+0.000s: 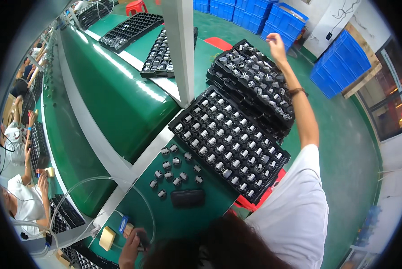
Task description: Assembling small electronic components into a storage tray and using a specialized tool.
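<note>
My left hand (130,247), low in the picture, is closed around a small dark part (142,240). Beside it lie a yellow block (107,238) and a small blue-and-white item (124,224). My right arm stretches far out to the right. Its hand (276,45) hovers past the far edge of a black tray heaped with loose metal-and-black parts (255,74); its fingers are curled, and whatever they hold is too small to see. Nearer me, a black tray (177,120) carries rows of silver-and-black parts. Several similar parts (167,165) lie loose on the green tabletop, next to a black case (187,198).
A white post (177,49) rises beside the green conveyor belt (115,94). More filled trays (131,31) stand beyond it. A clear hose (86,180) loops over the table's left side. Blue crates (340,65) stand at right. Co-workers (28,193) sit across the belt.
</note>
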`<state>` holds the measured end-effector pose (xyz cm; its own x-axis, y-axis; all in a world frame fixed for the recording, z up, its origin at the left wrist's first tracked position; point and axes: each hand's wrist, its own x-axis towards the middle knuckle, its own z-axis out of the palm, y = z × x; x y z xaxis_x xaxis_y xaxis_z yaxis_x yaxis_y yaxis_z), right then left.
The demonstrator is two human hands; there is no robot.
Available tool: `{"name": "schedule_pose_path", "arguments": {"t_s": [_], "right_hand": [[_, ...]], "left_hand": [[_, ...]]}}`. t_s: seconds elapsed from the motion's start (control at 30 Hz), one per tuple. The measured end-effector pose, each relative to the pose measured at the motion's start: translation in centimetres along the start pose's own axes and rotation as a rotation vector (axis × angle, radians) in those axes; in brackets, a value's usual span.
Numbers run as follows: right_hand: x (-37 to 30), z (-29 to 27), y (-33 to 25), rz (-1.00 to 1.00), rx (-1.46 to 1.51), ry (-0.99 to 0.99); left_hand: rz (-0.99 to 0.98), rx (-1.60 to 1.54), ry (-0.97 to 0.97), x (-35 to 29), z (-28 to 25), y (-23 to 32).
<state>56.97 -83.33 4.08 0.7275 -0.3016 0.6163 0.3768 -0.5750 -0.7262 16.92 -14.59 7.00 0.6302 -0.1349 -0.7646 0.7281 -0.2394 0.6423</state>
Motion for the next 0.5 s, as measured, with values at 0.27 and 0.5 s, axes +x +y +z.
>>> {"name": "schedule_pose_path", "arguments": {"t_s": [0.27, 0.5], "right_hand": [[-20.0, 4.8, -29.1, 0.079, 0.482, -1.089], [-22.1, 2.0, -30.0, 0.085, 0.32, -0.987]], "left_hand": [[0.376, -0.127, -0.456, 9.2, 10.8, 10.0], [0.288, -0.462, -0.884, 13.2, 17.1, 17.0]]}}
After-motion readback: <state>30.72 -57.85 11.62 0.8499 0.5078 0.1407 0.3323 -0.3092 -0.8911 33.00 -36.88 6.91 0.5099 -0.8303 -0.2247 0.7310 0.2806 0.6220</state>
